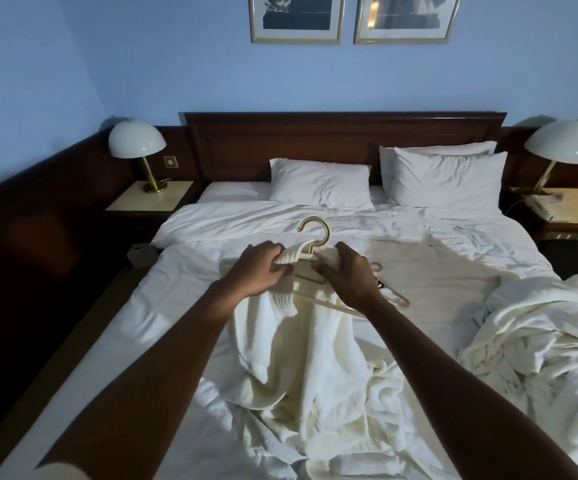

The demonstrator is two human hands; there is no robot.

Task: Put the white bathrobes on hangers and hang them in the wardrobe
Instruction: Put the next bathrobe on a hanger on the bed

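Head view: both arms reach fwd, nearly straight, over the bed (183, 306), converging at mid-frame. Left hand (263, 268) is back-up, fingers curled down round a bunched fold of the robe (301, 348), gripping the collar/shoulder cloth just left of the hanger's neck. Right hand (341, 271) is back-up too, fingers curled, pinching white cloth on the other side of the neck; whether it also grips the hanger bar I can't tell, the hand hides it. Hanger (313, 237): cream body w/ a gold hook standing up above & between the two hands, hook opening to the left. Robe hangs from the hands twd the viewer, lifted at the top, the rest trailing down crumpled onto the sheets between the forearms. 2nd hanger (396, 296) lies flat on the bed just right of the right wrist, partly under it; a thin bar of it shows below the hands. 2nd robe (537, 341) lies in a heap at the bed's right side, well apart from both hands. Further back: 3 pillows (318, 183) against a dark wood headboard (343, 140), a dome lamp (137, 140) on each bedside table, a phone (545, 207) on the right one, 2 framed prints (296, 17) on the blue wall.
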